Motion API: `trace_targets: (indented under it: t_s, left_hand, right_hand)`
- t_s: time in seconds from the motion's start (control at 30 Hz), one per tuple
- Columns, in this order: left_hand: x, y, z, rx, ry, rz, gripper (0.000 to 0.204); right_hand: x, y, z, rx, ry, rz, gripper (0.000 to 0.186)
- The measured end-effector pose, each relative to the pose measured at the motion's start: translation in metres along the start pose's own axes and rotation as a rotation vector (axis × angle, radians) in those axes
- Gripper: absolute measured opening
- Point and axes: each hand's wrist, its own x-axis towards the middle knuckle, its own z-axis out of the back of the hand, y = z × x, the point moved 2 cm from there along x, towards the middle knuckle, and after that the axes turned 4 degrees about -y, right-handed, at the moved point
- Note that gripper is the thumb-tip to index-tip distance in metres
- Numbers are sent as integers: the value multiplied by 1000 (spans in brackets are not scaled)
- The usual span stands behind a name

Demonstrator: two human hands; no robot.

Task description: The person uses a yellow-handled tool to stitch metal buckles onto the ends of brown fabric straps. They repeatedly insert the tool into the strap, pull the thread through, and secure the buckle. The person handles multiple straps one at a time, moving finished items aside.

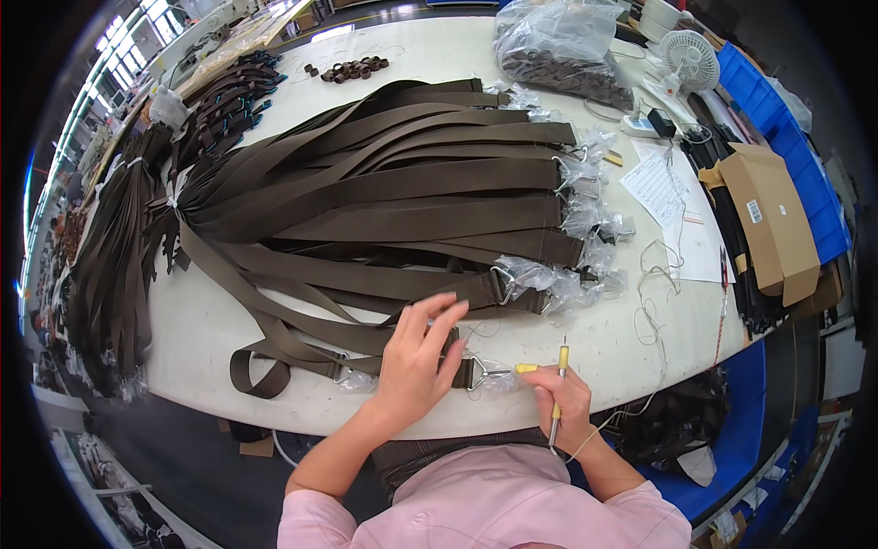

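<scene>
My left hand (416, 361) hovers over the end of a dark brown webbing strap (465, 372), its fingers apart and the thumb close to the strap. A metal ring (476, 373) sits at that end, with clear plastic wrap (501, 382) beside it. In my closed right hand (572, 403) is a slim corded pen-like tool (562, 359) with a yellow grip, its thin tip pointing away from me. A second yellow-handled piece (526, 368) with a thin metal shaft also sticks out from the right fingers toward the ring. Whether the two are joined, I cannot tell.
A tied bundle of brown straps (366, 188) spreads across the white table (384, 419), many ends plastic-wrapped. Small brown loops (352, 69) lie far off. At the right are a filled plastic bag (562, 55), a fan (689, 59), papers (658, 188) and a cardboard box (764, 220).
</scene>
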Motion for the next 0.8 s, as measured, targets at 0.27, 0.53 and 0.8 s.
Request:
trace_targets:
  t_s: [0.27, 0.53, 0.8]
  left_hand:
    - [-23, 0, -48, -15, 356, -436, 55]
    - [-10, 13, -23, -42, -48, -176, 38]
    - [32, 35, -29, 186, -73, -172, 58]
  right_hand:
    - [-1, 0, 4, 4, -30, 50, 45]
    - [-6, -1, 0, -22, -24, 41, 42]
    - [-4, -1, -1, -112, -48, 19, 33]
